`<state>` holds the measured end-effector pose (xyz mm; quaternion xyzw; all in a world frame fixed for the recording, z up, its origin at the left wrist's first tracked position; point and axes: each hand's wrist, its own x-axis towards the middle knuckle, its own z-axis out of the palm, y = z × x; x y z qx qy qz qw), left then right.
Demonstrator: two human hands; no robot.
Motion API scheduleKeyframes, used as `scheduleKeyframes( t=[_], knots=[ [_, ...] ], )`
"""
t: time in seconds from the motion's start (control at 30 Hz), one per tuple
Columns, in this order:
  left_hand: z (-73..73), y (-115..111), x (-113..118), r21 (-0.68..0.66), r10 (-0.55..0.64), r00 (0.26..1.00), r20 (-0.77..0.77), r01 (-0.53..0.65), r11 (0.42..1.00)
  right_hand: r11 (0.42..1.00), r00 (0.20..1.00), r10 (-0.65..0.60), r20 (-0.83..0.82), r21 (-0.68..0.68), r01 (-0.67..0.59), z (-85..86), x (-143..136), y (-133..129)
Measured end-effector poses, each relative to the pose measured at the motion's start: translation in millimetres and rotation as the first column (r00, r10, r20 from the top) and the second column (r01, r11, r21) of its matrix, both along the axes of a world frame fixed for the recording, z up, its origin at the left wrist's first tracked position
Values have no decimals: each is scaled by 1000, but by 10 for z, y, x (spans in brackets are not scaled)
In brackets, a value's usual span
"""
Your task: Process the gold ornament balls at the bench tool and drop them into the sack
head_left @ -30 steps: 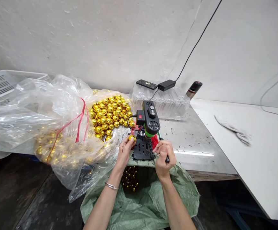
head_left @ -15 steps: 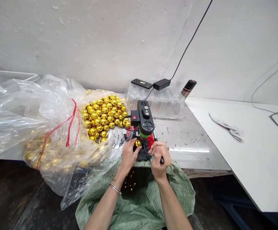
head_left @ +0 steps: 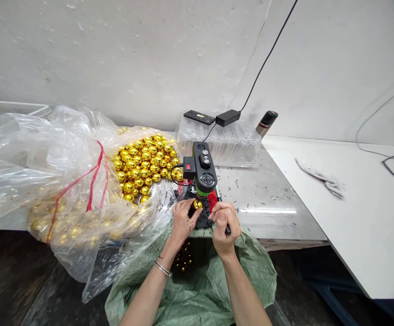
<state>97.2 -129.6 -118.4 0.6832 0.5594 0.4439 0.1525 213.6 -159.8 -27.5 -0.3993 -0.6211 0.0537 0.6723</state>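
Pinched between left hand [head_left: 182, 222] fingertips: one gold ball [head_left: 197, 204], held on the black plate of the small bench machine [head_left: 201, 170], right under its head. Right hand [head_left: 224, 224] curled shut round the machine's dark lever [head_left: 227, 229]. Judged midway through a long run: heaped untouched gold balls in the clear plastic bag [head_left: 81, 181] to the left, only a small cluster of finished-looking ones down in the green sack [head_left: 203, 280] below the hands. Grey, scuffed surface [head_left: 271, 199], peppered with dark shavings; clear plastic trays [head_left: 220, 145] against the rough white wall, a black adapter and cable on top; white tabletop off to the right.
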Motion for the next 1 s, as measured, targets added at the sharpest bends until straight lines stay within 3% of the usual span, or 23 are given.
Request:
scheduleKeyframes(
  t=[0.7,1.0],
  knots=[
    [-28,15,-40,-53,-63,998,-12,62,997,1000,999,6,49,20,-7,-16,27,6],
    [-74,22,-55,-53,-66,998,9,66,996,994,991,34,129,103,-48,-261,87,86]
  ],
)
